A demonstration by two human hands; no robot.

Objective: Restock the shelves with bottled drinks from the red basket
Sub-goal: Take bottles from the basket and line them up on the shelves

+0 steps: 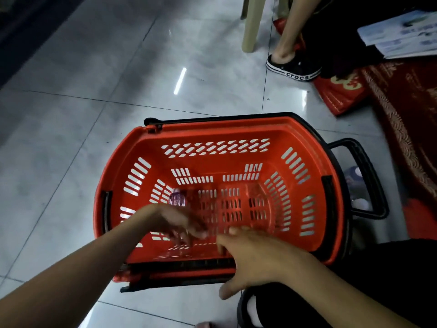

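Looking down into red basket, set on glossy tiled floor.

On its slotted bottom: one clear plastic bottle, lying on its side. Purple end (cap or label, unclear) toward the basket's left wall. Body motion-blurred, outline hard to trace.

Left hand: inside the basket, on the near side of the bottle. Fingers smeared by blur; cannot tell whether gripping, touching or apart.

Right hand: at the basket's near rim, fingers extended and relaxed over it, thumb hanging outside. Holding nothing.

Beyond the black handle at the basket's right end: possibly another bottle, too dim to confirm. Past the far rim: a foot in a black Crocs clog and a beige chair leg. No shelves in view.

Judged step: picking up what appears to be the one bottle left in the basket, so probably late in the restock.

To do it well:
- Wrap fingers round the mid-body, not the cap.
- Expect thin plastic to dent and roll on the slotted bottom, so pin before lifting.
- Press right hand on the near rim to stop the basket sliding on the tile.
- Lift straight up clear of the rim, then turn upright before shelving.
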